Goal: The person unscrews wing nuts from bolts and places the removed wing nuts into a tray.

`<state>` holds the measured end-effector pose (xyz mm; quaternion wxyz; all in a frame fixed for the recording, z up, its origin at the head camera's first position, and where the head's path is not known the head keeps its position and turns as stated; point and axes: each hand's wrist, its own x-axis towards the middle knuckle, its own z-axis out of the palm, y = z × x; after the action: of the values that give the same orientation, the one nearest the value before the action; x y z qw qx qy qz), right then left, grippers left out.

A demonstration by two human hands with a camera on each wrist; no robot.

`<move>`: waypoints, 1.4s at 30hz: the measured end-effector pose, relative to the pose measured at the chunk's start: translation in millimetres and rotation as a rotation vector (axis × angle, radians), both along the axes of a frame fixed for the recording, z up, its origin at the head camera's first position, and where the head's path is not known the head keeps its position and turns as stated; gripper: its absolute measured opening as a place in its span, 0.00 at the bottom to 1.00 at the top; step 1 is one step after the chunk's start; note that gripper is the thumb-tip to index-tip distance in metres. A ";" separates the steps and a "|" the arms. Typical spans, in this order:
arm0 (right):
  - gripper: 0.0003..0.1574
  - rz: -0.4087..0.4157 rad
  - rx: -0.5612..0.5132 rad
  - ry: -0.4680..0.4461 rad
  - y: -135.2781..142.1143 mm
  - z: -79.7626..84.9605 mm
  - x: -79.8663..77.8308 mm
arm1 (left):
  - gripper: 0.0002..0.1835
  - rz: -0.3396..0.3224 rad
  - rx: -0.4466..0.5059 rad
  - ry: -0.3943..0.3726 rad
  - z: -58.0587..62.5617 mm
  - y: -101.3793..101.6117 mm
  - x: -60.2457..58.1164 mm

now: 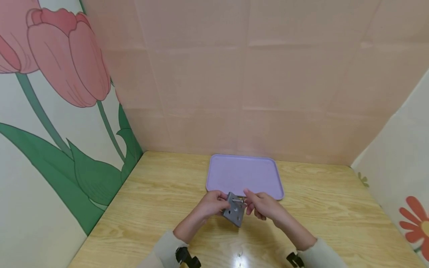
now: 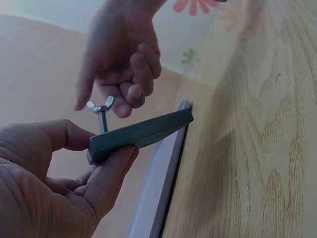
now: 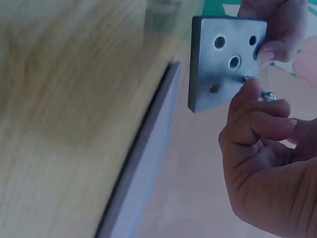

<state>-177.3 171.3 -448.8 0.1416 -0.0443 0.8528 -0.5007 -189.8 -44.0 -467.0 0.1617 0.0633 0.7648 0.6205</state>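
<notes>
My left hand [image 1: 215, 203] grips a small grey metal plate [image 1: 234, 213] by one edge, thumb on one face and fingers on the other. Several round holes [image 3: 234, 62] show in the plate, which is tilted above the table. A silver wing bolt [image 2: 102, 116] stands out from the plate near the held edge, wings outward. My right hand [image 1: 266, 206] is at the wings, thumb extended on one side and loosely bent fingers on the other. In the left wrist view a gap shows between that thumb and the wings; whether a fingertip touches them I cannot tell.
A lilac tray [image 1: 242, 173] lies on the wooden table [image 1: 161, 193] just beyond my hands. Behind the table rises a pinkish-beige covering [image 1: 234, 82]. Flower-patterned walls flank it, with large tulips [image 1: 67, 56] at left and a red flower [image 1: 415, 223] at right.
</notes>
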 end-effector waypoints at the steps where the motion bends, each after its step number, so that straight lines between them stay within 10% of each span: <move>1: 0.43 0.014 -0.028 -0.044 0.8 -0.6 -0.4 | 0.13 -0.001 0.003 0.001 -0.3 0.2 0.0; 9: 0.38 0.045 -0.028 -0.077 -0.3 -0.1 -2.3 | 0.13 -0.005 0.012 0.014 -0.8 -0.6 0.3; 21: 0.12 0.161 0.323 0.542 -4.1 5.1 3.5 | 0.12 -0.013 0.015 -0.016 -0.5 -3.2 -1.7; 32: 0.11 0.182 0.428 0.706 -9.1 7.6 8.8 | 0.12 -0.016 0.011 -0.016 -1.2 -5.0 -1.8; 37: 0.13 0.088 0.315 0.575 -6.3 5.5 4.9 | 0.12 -0.012 0.001 -0.014 -0.3 -5.3 -0.4; 42: 0.37 0.014 0.004 0.089 -1.1 -1.6 0.4 | 0.12 -0.007 0.010 -0.008 0.2 -4.3 1.0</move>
<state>-176.9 170.2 -450.4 0.1071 -0.0721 0.8590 -0.4955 -188.8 -48.3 -466.9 0.1666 0.0645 0.7608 0.6239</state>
